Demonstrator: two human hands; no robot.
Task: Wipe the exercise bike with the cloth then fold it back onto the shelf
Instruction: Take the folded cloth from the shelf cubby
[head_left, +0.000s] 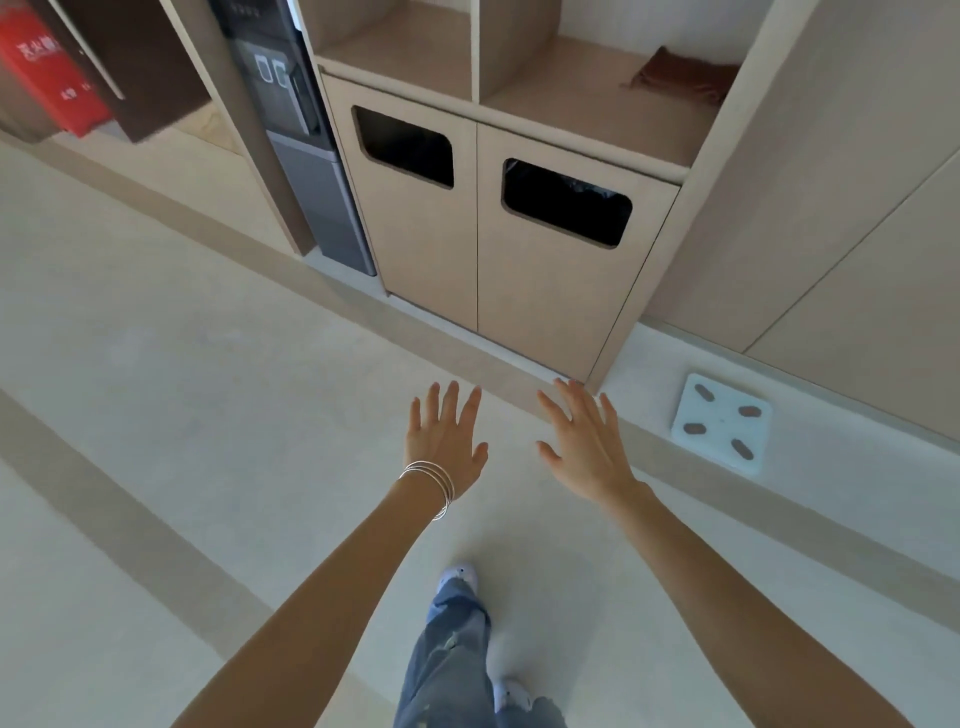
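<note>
Both hands (447, 441) (587, 447) empty, rust-brown cloth (683, 78) crumpled on shelf (582, 104)

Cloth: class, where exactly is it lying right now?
In the head view the brown cloth lies at upper right, on the right-hand shelf above the right bin opening, near the shelf's right wall.

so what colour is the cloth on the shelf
Dark reddish-brown cloth, seen in the head view.
</note>
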